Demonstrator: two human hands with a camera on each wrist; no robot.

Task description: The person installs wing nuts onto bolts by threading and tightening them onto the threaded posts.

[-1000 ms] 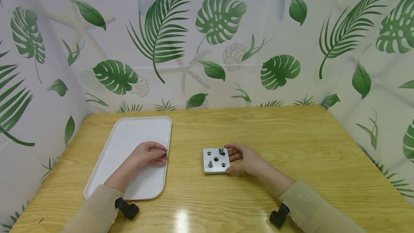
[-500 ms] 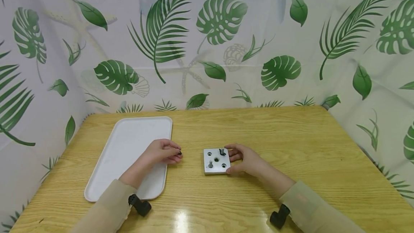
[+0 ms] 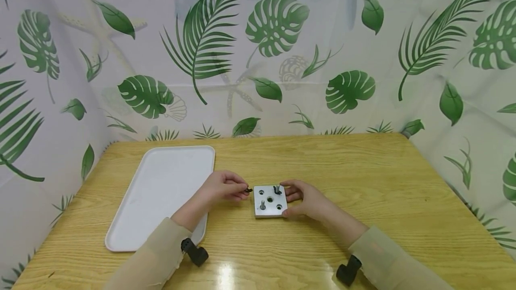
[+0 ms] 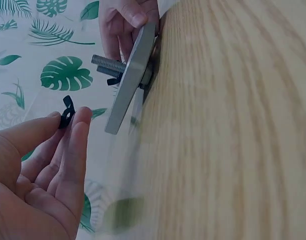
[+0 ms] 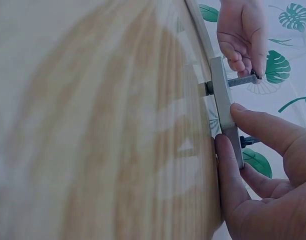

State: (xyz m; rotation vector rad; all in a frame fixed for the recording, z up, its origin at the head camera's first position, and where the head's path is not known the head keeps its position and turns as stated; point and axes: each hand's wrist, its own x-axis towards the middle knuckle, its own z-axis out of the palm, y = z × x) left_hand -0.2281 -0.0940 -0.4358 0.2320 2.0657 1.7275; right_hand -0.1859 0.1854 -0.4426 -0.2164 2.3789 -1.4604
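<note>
A black wing nut (image 4: 67, 113) is pinched between the thumb and fingertips of my left hand (image 3: 225, 186), just left of a square metal plate (image 3: 270, 199). Two threaded bolts stand up through the plate. The front-left bolt (image 3: 262, 205) is bare; the back-right bolt (image 3: 277, 188) carries another black wing nut (image 4: 113, 81). Several holes show in the plate's top. My right hand (image 3: 305, 199) grips the plate's right edge between thumb and fingers. In the right wrist view, bolt heads show under the plate, which sits slightly raised over the table.
A white tray (image 3: 161, 182) lies on the wooden table (image 3: 342, 164) to the left, partly under my left forearm. A leaf-printed cloth (image 3: 225, 57) hangs behind and at both sides of the table. A small black camera (image 3: 195, 251) is strapped to each sleeve.
My left hand has moved right, from over the tray's right edge to beside the plate, carrying the wing nut. The right hand and the plate have stayed in place.
</note>
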